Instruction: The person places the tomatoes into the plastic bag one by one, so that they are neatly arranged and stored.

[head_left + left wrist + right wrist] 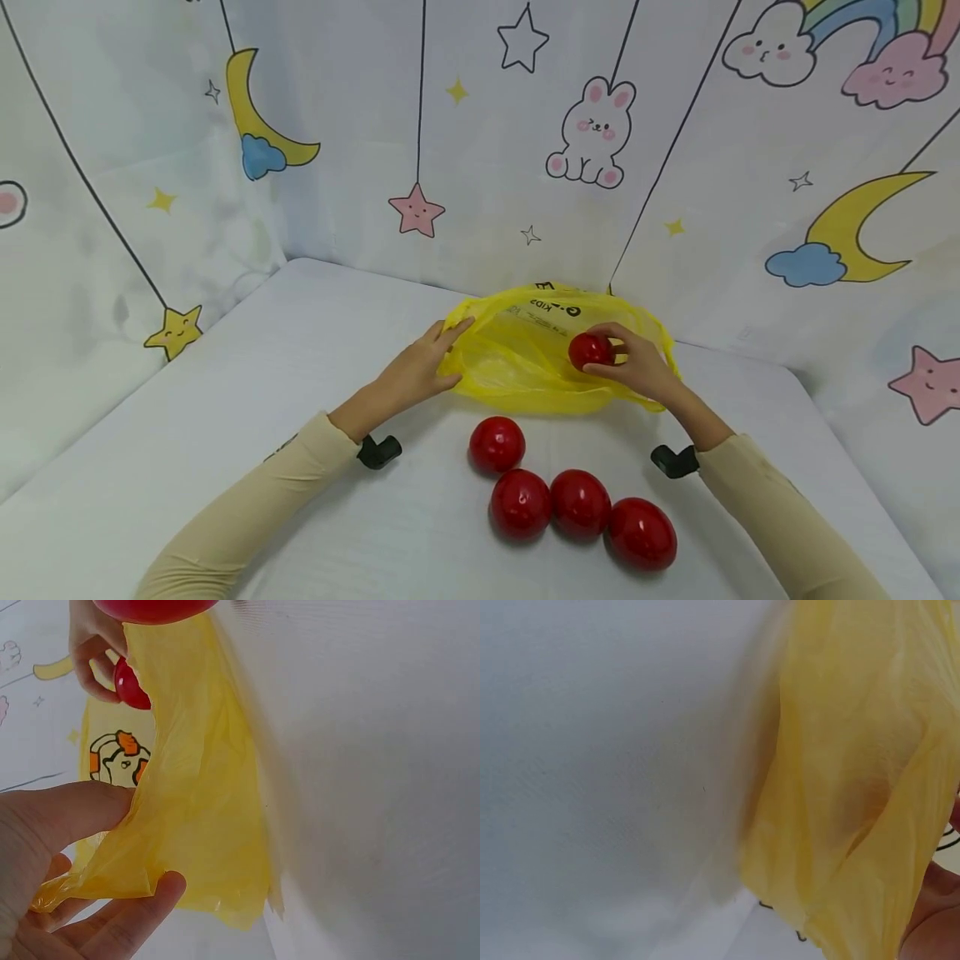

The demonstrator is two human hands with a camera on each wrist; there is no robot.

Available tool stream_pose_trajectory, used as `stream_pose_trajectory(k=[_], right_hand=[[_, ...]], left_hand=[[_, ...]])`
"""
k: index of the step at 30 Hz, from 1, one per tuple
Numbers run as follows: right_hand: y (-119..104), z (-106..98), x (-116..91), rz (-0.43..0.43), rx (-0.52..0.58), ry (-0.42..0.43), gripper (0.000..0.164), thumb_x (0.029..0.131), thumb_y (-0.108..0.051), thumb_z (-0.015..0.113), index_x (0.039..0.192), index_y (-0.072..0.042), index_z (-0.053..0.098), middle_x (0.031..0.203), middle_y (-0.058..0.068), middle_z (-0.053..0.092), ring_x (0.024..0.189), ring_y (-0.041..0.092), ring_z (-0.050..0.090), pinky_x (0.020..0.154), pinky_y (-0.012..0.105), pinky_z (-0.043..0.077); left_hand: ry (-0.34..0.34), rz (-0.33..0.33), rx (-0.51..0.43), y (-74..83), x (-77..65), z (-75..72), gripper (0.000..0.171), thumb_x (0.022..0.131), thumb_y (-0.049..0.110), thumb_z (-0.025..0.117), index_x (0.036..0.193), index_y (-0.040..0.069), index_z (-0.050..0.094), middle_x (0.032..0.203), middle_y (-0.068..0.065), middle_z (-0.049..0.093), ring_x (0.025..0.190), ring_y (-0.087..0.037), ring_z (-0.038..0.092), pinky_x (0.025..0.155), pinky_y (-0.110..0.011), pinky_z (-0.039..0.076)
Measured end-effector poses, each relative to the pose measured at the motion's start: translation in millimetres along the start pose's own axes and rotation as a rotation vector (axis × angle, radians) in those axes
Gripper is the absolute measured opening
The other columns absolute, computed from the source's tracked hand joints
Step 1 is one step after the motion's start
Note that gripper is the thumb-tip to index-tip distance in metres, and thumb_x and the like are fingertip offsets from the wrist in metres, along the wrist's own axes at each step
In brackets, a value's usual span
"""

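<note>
Nearest the person, on the near side of both grips, four loose red balls (581, 504) sit close together on the white bench (420, 533), three in a row and one just beyond the row's left end; pale sleeves (255, 500) flank them, with a dark piece (381, 452) showing by each wrist; farther out, the left grip (412, 375) holds the edge of the yellow bag (517, 367), its thumb on one side of the plastic and its fingers on the other; the right grip (637, 362) pinches a fifth red ball (587, 352) between thumb and fingers, the ball in the bag's mouth between near edge and far panel; the bag stretches open between the two grips, printing showing on its far side; beyond both grips stands a white backdrop (337, 233), drawn with moons, stars, clouds and a rabbit.
</note>
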State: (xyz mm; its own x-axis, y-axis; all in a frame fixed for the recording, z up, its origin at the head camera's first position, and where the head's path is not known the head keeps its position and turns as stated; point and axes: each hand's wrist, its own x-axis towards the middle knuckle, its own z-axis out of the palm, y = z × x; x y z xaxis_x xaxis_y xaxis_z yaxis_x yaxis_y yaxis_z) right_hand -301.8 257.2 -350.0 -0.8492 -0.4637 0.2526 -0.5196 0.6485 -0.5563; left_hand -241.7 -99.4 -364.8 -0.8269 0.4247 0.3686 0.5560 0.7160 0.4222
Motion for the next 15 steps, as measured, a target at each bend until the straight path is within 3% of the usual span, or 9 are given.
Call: stream_pose_trajectory(k=[15], right_hand=[[1.8, 5.8, 18.9, 0.112, 0.037, -0.02, 0.054, 0.087, -0.015, 0.074, 0.131, 0.003, 0.049, 0.132, 0.025, 0.052, 0.113, 0.042, 0.054, 0.094, 0.053, 0.05]], left_hand=[[-0.019, -0.011, -0.023, 1.2, 0.1, 1.2, 0.081, 0.085, 0.008, 0.075, 0.153, 0.009, 0.031, 0.126, -0.022, 0.048, 0.095, -0.026, 0.06, 0.085, -0.036, 0.057]])
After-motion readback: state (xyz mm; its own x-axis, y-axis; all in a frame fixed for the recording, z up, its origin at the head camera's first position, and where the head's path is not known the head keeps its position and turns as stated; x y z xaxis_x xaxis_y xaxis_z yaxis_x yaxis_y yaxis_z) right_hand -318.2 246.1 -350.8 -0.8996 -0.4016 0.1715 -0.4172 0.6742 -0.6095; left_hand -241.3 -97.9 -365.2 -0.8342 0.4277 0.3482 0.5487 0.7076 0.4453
